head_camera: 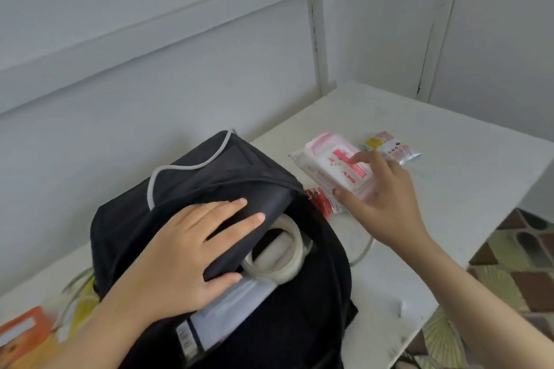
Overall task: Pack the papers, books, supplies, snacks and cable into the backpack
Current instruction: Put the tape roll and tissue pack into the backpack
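A black backpack [126, 228] stands on the white table [449, 189] with its top open. My left hand [180, 255] grips the edge of its front flap and holds the opening apart. Inside lie a roll of clear tape [287, 266] and white papers [227, 308]. To the right, my right hand [380, 198] holds a pink and white tissue pack [326, 165] between thumb and fingers, just above the table. A red and white snack packet [322, 204] lies under that pack. A white cable [364, 252] runs along the table beside the backpack.
A yellow and white snack packet [392, 147] lies further back on the table. An orange box [21, 335] and a yellow item [81, 305] sit at the left by the backpack. A white wall is close behind. Patterned floor [515, 263] shows past the table's right edge.
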### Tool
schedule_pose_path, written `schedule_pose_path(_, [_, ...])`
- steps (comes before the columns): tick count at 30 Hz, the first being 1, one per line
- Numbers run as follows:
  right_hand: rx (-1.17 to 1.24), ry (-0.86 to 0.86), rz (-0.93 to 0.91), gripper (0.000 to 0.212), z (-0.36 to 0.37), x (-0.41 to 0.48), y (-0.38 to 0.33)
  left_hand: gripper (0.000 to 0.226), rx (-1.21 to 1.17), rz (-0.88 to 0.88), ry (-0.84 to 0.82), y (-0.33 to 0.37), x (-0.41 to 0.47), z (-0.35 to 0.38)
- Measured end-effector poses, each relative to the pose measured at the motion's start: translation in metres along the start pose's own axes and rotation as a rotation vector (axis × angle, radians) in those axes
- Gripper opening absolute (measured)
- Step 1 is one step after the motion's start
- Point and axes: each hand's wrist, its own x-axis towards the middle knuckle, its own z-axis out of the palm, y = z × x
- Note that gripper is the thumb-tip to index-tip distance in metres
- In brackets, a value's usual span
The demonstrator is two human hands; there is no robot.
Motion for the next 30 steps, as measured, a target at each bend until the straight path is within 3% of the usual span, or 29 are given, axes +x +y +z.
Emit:
schedule_pose_path(4, [-0.004,0.064,0.039,0.049,0.007,-0.036,-0.018,0.100,0.036,-0.112,-0.078,0.000,-0.029,-0.007])
schedule_pose_path(7, [0.013,0.113,0.092,0.051,0.010,-0.058,-0.026,0.084,-0.026,-0.251,-0.042,0.004,-0.043,-0.015])
schedule_pose_path(14, [-0.002,0.140,0.107,0.045,0.013,-0.091,-0.041,0.061,-0.715,-0.624,0.029,-0.053,-0.034,-0.037])
schedule_pose_path(16, [-0.005,0.128,0.105,0.047,0.016,-0.096,-0.044,0.054,-0.772,-0.673,0.015,-0.063,-0.030,-0.030])
schedule_pose_path(19, [-0.016,0.098,0.107,0.048,0.021,-0.099,-0.047,0.064,-0.447,-0.620,0.105,-0.060,-0.027,-0.016])
schedule_pose_path(22, [-0.031,0.084,0.094,0.049,0.025,-0.101,-0.050,0.065,0.130,-0.318,0.306,-0.044,-0.035,-0.005])
schedule_pose_path(24, [-0.031,0.085,0.084,0.048,0.028,-0.101,-0.051,0.065,0.331,-0.174,0.322,-0.033,-0.044,0.005])
schedule_pose_path(27, [-0.036,0.075,0.075,0.049,0.030,-0.101,-0.053,0.063,0.344,-0.336,0.127,-0.017,-0.058,0.019])
schedule_pose_path(30, [-0.041,0.061,0.070,0.048,0.030,-0.104,-0.053,0.088,0.277,-0.440,0.011,-0.017,-0.063,0.016])
